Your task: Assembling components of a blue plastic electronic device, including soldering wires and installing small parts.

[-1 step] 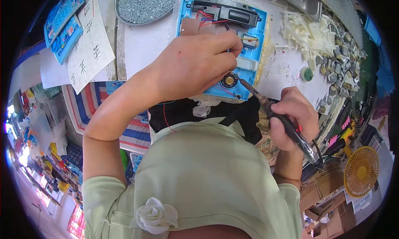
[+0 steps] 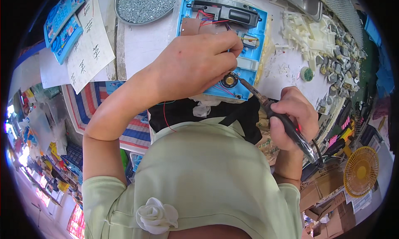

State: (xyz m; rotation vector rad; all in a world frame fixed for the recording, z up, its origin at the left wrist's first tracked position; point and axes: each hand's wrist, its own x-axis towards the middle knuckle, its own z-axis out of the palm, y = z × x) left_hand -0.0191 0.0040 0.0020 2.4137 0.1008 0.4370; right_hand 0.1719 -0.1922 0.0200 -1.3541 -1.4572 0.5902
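My right hand (image 2: 294, 118) is wrapped round the dark handle of a soldering iron (image 2: 286, 124). Its tip meets the edge of a small round speaker (image 2: 229, 80) in an open blue plastic casing (image 2: 258, 52). Over the casing's left part lies my left hand (image 2: 199, 62), fingers curled and closed close beside the speaker; whatever they pinch is hidden beneath them. Inside the casing are a black part (image 2: 232, 16) along the far side, a brown board (image 2: 190, 27) and red wires (image 2: 208, 20). A thin loose red wire (image 2: 165, 116) hangs below my left wrist.
A round tray of small screws (image 2: 145, 6) stands at the far left, near a handwritten sheet (image 2: 93, 52) and blue printed panels (image 2: 64, 24). To the right are white plastic parts (image 2: 309, 35), many small grey parts (image 2: 343, 56), a green round tin (image 2: 306, 74) and a yellow fan (image 2: 360, 171).
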